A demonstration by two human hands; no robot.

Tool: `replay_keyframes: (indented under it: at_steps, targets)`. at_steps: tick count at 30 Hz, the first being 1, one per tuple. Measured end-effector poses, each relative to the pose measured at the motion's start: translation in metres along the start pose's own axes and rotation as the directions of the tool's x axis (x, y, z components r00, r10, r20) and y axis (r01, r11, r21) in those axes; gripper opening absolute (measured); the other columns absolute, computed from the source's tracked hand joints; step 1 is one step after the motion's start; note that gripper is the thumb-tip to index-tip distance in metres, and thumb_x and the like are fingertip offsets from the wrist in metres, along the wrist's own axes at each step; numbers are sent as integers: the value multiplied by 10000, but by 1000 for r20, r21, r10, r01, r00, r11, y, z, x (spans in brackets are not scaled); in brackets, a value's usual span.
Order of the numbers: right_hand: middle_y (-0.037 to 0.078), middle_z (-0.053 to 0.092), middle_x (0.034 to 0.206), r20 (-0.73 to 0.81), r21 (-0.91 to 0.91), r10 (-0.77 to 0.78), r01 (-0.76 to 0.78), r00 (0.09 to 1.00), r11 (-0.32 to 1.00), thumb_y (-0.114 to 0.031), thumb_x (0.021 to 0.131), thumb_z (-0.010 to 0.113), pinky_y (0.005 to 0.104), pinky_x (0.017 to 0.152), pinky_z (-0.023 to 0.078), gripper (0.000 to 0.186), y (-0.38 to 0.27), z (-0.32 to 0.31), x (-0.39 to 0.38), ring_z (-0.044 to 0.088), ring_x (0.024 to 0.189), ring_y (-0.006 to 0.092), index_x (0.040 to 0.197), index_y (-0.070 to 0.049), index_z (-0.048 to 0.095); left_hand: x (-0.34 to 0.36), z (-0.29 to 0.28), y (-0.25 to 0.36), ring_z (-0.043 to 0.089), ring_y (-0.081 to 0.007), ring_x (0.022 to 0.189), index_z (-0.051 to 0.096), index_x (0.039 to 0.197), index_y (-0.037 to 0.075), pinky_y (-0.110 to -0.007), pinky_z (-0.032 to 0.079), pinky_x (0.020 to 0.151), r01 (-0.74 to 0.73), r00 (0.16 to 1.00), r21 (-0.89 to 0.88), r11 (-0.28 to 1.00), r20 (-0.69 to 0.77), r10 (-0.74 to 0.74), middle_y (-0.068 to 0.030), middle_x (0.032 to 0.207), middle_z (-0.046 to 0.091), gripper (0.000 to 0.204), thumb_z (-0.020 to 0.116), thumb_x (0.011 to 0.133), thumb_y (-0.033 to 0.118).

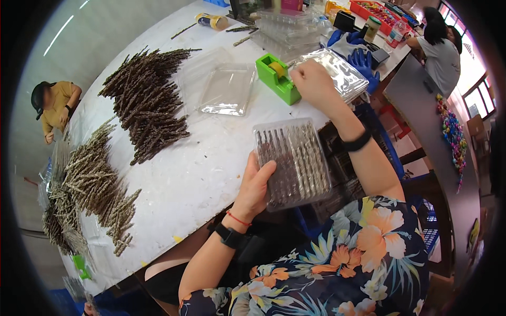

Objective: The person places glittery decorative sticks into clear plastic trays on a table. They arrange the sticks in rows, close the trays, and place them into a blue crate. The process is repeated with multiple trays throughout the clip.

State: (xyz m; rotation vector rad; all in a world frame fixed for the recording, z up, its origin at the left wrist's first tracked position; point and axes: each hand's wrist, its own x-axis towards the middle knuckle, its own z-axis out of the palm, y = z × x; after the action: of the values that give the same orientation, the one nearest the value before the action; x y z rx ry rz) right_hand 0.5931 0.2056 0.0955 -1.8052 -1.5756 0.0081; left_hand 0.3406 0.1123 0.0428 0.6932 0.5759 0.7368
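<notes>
My left hand grips a lidded clear plastic case by its left side, thumb on top; rows of dark and pale twisted sticks show inside. My right hand is raised beside a green tape dispenser with a yellow roll, fingers curled; what they hold, if anything, is hidden. Behind it lies a shiny stack of clear lids. An empty clear lid rests left of the dispenser. A heap of dark twisted sticks and a paler heap lie on the white table.
Blue gloves, jars, more plastic trays and a red box crowd the far right. A person works at the left edge; people sit beside a grey table with colourful pieces at the right.
</notes>
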Motion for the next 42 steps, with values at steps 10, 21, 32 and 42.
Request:
replay_keyframes:
  at_steps: [10, 21, 32, 42]
  targets:
    - [6, 624, 863, 461, 588, 293, -536, 837, 606, -92, 991, 626, 240, 692, 427, 141, -43, -123, -248, 541, 782, 55, 884, -10, 667, 48, 43, -31, 647, -232, 1124, 390, 1359, 38, -407, 577, 953, -141, 988, -49, 989, -72, 137, -147, 1280, 590, 377, 533, 1011, 56]
    - [65, 681, 1033, 354, 510, 259, -418, 899, 752, -110, 1007, 599, 328, 853, 485, 153, 23, -47, -259, 626, 952, 161, 999, 17, 684, 43, 56, -4, 684, -243, 1101, 444, 1361, 30, -409, 606, 926, -75, 997, -66, 995, -16, 74, -145, 1255, 642, 327, 475, 1035, 26]
    - [125, 509, 1530, 55, 725, 63, -83, 997, 684, -87, 1005, 624, 395, 1206, 332, 509, 63, 18, -227, 462, 1420, 249, 1487, 2, 487, 39, 68, -3, 647, -229, 1162, 445, 1406, 8, -412, 555, 1006, -64, 998, -96, 993, -18, 63, -132, 1319, 616, 400, 510, 1012, -12]
    - [138, 612, 1413, 111, 978, 181, -140, 977, 156, -180, 1039, 587, 440, 1124, 441, 420, 47, 21, -186, 577, 1302, 281, 1418, -1, 560, 40, 67, -12, 629, -216, 1183, 432, 1431, 31, -397, 533, 1018, -65, 998, -126, 990, 16, 68, -109, 1342, 607, 447, 541, 1001, -14]
